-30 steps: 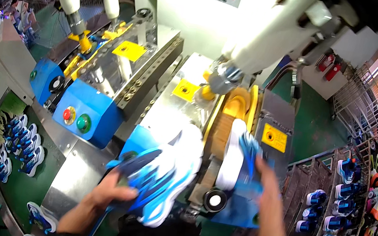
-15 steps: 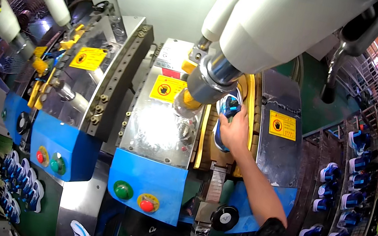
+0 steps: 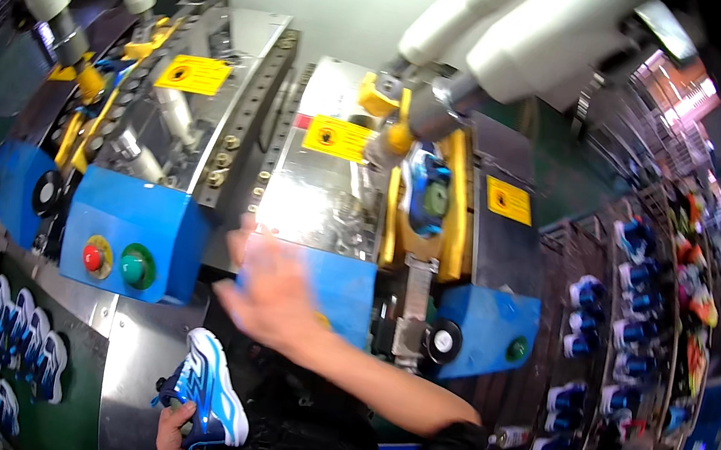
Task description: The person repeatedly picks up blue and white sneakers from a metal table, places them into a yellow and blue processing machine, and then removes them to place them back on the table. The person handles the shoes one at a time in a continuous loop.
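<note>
A blue and white sports shoe (image 3: 208, 388) is gripped at the heel by my left hand (image 3: 174, 430) at the lower edge, over a steel table (image 3: 134, 359). My right hand (image 3: 269, 293) is blurred, its fingers spread and holding nothing. It hovers in front of the blue front panel (image 3: 339, 289) of the middle press. A second blue shoe (image 3: 428, 196) sits sole-up in that press between yellow clamps (image 3: 453, 205), under a large white cylinder (image 3: 546, 50). My right hand is well below and left of this shoe.
The left press has a blue panel (image 3: 133, 228) with a red button (image 3: 93, 257) and a green button (image 3: 136, 268). Several blue shoes (image 3: 13, 337) lie on a green belt at the left. Racks of shoes (image 3: 636, 303) stand at the right.
My right hand has let go of the shoe in the press and swung down and left to the blue panel. My left hand with its shoe has come further into view.
</note>
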{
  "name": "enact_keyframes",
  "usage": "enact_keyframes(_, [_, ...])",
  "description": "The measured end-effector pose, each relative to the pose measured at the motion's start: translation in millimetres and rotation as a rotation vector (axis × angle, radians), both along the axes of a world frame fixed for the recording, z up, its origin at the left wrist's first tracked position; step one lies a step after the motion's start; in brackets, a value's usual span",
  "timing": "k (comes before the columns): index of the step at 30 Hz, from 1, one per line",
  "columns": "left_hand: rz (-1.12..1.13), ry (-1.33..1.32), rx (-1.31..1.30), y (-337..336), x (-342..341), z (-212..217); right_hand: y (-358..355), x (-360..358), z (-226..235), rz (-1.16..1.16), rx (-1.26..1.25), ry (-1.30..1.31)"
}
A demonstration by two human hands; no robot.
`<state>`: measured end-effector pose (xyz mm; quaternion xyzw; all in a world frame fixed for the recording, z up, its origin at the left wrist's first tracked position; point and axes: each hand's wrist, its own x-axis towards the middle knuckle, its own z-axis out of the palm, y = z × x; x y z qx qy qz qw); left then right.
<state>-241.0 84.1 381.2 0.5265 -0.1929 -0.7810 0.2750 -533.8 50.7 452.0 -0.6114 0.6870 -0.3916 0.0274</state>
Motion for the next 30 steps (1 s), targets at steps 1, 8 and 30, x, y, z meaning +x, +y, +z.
enact_keyframes(1, [-0.001,0.019,0.010,3,7,8,-19,30,-37,-0.007,0.026,0.186])
enact_keyframes(8, [0.228,0.016,-0.309,43,45,7,-28,77,-40,0.279,-0.245,-0.133])
enact_keyframes(30, [0.528,-0.882,-0.164,110,306,-134,87,374,-201,0.398,0.758,-0.344])
